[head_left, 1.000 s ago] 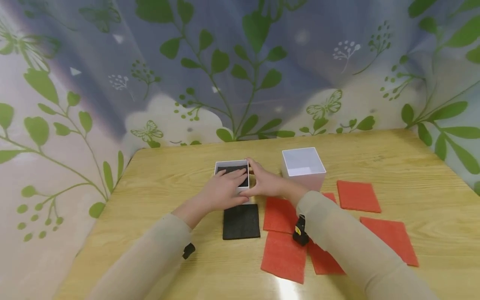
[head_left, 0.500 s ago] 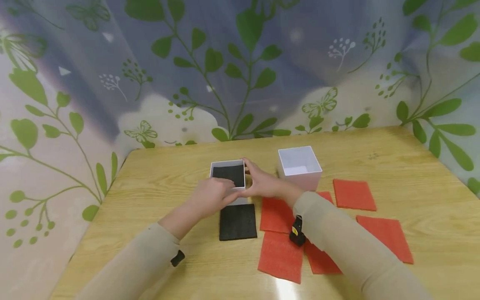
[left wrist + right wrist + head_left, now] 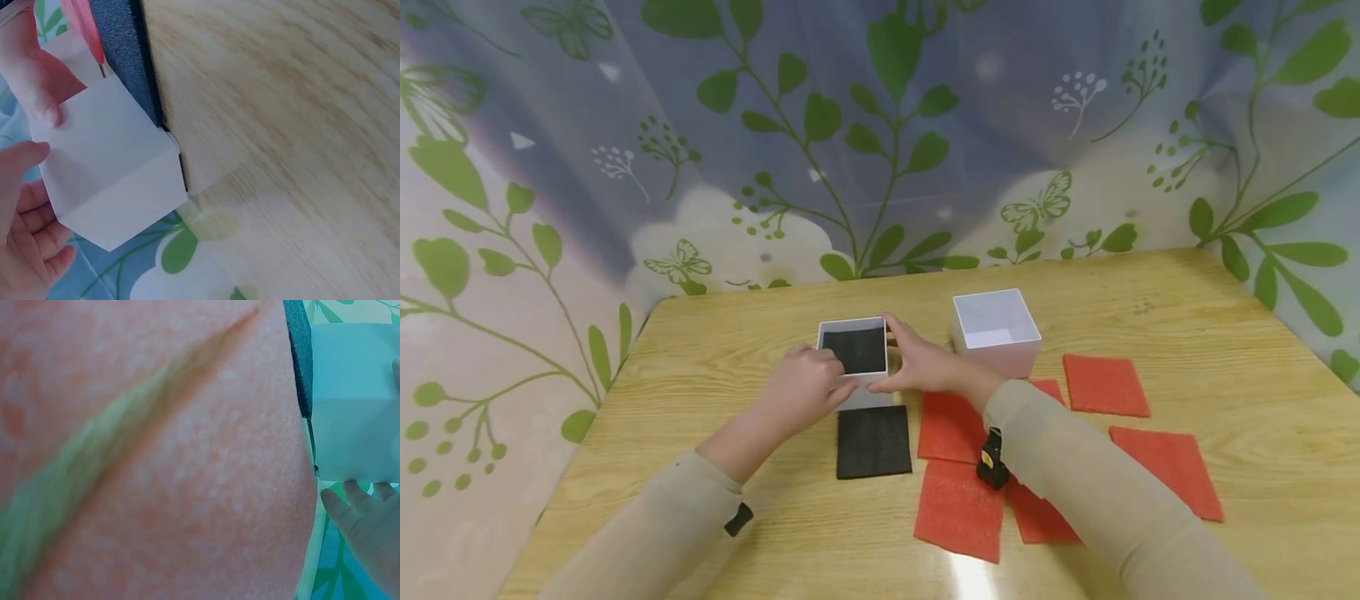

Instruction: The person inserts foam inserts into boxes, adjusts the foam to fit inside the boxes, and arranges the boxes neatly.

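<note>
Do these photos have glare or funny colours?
Head view: white glare on the table at the bottom edge; left wrist view: a pale sheen on the table beside the held box; right wrist view: blue-green tint over it, red felt soft and blotchy.

head view looks forward and down; wrist views, low and close, share one white box (image 3: 115, 162).
</note>
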Demonstrator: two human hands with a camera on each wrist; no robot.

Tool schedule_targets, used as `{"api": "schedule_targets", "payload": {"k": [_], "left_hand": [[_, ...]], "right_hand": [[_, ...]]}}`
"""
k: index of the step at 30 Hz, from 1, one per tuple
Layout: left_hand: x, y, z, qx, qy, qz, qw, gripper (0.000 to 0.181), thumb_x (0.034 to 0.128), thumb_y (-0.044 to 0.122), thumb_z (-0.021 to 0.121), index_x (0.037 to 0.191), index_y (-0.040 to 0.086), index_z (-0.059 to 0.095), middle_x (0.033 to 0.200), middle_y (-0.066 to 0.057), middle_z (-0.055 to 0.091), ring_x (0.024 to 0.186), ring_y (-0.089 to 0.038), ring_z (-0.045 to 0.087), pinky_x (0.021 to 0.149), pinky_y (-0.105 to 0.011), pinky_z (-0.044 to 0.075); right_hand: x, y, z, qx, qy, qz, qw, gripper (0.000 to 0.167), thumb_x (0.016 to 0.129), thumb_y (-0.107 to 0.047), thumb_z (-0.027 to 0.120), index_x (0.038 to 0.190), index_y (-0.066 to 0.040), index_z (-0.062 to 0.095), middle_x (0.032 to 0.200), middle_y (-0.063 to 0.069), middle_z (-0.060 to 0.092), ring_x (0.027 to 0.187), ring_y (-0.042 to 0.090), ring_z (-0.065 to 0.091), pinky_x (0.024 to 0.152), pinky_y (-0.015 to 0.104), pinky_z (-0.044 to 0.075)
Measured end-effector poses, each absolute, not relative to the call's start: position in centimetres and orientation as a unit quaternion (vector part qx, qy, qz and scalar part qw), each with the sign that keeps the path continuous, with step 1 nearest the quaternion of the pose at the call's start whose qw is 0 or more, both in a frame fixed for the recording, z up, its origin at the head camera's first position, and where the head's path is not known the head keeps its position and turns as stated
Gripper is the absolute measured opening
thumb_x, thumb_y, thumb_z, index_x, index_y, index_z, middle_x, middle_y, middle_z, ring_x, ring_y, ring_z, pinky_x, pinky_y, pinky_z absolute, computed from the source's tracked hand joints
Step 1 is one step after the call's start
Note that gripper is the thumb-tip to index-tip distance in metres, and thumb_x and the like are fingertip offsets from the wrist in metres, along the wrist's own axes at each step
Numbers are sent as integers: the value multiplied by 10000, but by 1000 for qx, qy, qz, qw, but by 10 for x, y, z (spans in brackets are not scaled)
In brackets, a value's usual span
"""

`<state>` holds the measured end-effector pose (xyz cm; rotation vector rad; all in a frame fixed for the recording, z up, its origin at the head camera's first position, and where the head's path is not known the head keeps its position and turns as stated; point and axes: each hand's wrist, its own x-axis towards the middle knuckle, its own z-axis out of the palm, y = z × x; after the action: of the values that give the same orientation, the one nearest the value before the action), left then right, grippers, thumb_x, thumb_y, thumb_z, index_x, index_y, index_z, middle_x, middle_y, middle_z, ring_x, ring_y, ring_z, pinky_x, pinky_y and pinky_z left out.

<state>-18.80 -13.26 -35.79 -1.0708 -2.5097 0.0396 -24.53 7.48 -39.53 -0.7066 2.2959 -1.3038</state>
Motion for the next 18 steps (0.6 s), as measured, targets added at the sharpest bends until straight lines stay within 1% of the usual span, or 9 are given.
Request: {"api": "schedule_targets", "payload": {"k": [3, 9, 14, 18], "left_hand": [[-187, -134, -357, -386, -900, 11, 201, 277, 860, 266, 660, 642, 96, 645, 603, 10, 553, 553, -154, 538, 617, -360, 461], [-186, -133, -354, -388, -901, 26, 195, 266, 858, 261, 666, 649, 100, 631, 602, 15, 516, 549, -147, 505, 572, -340, 429], [-186, -130, -354, -382, -905, 39, 184, 241, 873, 273, 649, 708, 98, 661, 640, 4, 553, 556, -133, 517, 569, -320, 437], [-185, -124, -353, -382, -906, 43, 178, 241, 867, 307, 654, 745, 99, 662, 671, -1, 570, 572, -135, 535, 568, -320, 454]], "right_hand": [[-245, 74, -396, -248, 824, -465, 208, 1121, 743, -289, 795, 1482, -174, -40, 1506, 97, 87, 1369, 263, 218, 1055, 405, 302], [-244, 74, -393, -245, 825, -463, 211, 1131, 742, -303, 794, 1483, -170, -50, 1508, 107, 84, 1372, 268, 212, 1063, 404, 287], [-244, 76, -393, -249, 824, -465, 204, 1124, 739, -280, 801, 1479, -145, -34, 1497, 125, 106, 1370, 297, 212, 1065, 425, 281], [-244, 76, -395, -259, 822, -465, 204, 1123, 745, -280, 795, 1480, -136, -42, 1504, 131, 85, 1370, 303, 210, 1057, 430, 297]]}}
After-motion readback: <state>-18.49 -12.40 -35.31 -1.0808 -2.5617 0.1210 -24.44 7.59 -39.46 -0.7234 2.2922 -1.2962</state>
